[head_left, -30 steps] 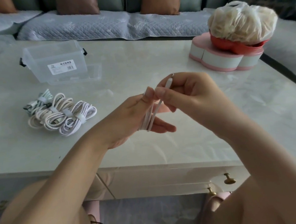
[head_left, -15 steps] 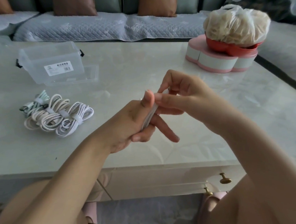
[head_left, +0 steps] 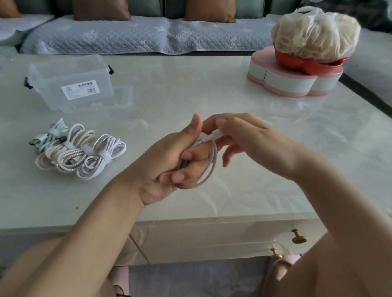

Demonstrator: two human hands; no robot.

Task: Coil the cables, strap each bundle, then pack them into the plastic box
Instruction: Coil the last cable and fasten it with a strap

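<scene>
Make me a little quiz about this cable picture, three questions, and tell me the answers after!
1. True or false: the plastic box already has cables inside.
2. Which hand holds the loops of the cable? A: left hand. B: right hand.
3. Fill in: the strapped bundles lie on the ____.
Key: 1 false; 2 A; 3 table.

My left hand (head_left: pixel 168 164) closed round the coil (head_left: pixel 211 170) it had worn outstretched; my right hand (head_left: pixel 247 140) tipped the upright plug (head_left: pixel 212 136) level.
</scene>
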